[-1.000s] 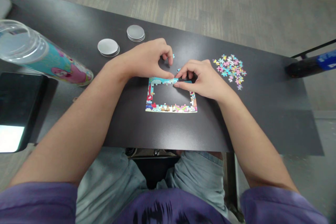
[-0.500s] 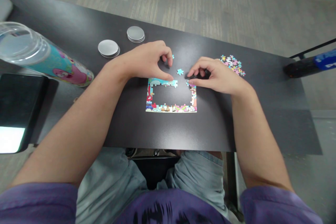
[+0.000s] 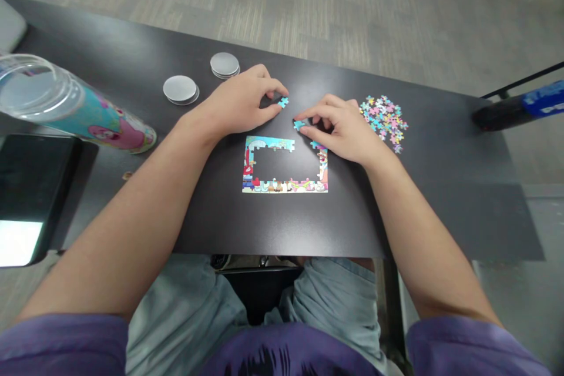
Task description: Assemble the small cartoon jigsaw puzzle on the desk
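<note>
My left hand (image 3: 255,100) has its thumb and index finger closed on a small blue puzzle piece (image 3: 284,102) above the frame's top edge. Thumb and finger of my right hand (image 3: 337,123) pinch another blue piece (image 3: 298,126), a little lower and to the right. Below both hands lies a rectangular puzzle border (image 3: 286,187) on the dark table, with a gap in its top side toward the right and bare table inside it. A heap of loose pieces (image 3: 384,118) lies right of my right hand, its left part close to the knuckles.
Two small stacks of silver discs (image 3: 180,89) (image 3: 224,64) lie at the upper left. A clear-topped tube with a colourful print (image 3: 106,117) and a black tablet-like device (image 3: 35,182) are at the left. A dark bottle with a blue label (image 3: 506,111) is at the far right.
My left hand has moved up from the border to the blue piece and closed on it. My right hand has shifted left and taken hold of the other blue piece.
</note>
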Motion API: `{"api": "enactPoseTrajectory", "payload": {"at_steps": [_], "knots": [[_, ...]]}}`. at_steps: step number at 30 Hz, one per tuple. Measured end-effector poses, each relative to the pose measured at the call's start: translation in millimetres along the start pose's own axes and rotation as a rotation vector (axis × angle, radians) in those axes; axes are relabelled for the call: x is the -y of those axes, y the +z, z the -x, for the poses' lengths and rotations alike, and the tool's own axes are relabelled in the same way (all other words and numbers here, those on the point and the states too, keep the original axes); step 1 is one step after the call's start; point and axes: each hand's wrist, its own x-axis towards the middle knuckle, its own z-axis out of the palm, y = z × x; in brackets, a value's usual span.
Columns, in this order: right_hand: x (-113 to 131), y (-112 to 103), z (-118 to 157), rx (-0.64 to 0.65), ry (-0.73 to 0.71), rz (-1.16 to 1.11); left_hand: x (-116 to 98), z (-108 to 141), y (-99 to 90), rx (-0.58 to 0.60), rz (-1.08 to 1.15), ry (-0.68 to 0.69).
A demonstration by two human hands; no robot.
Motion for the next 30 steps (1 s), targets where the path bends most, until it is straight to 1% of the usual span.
{"api": "enactPoseTrajectory", "payload": {"at_steps": [4,9,11,16,20,23,26,30], "knots": [[0,-1,-1,0.011,0.019,-0.012,-7,1,-4.4,0.019,0.019,-0.014],[-5,-3,-2,0.007,-0.009,-0.089,-11,0,-10.0,0.067,0.042,0.006],[-7,-4,-2,0.008,-0.013,-0.11,-10,0,-10.1,0.057,0.052,-0.001],[-9,-6,-3,0.027,0.002,-0.152,-8,0,-9.3,0.045,0.069,-0.089],[-5,-8,-3,0.053,0.017,-0.168,-9,-1,-8.9,0.067,0.06,-0.076],[-2,-9,-3,0.059,0.002,-0.182,-12,-2,-10.8,0.072,0.061,-0.074],[-2,-8,-4,0.053,-0.012,-0.196,-14,-1,-14.4,0.063,0.086,-0.094],[-2,-7,-5,0.043,-0.011,-0.194,-14,0,-14.6,0.045,0.067,-0.068]]}}
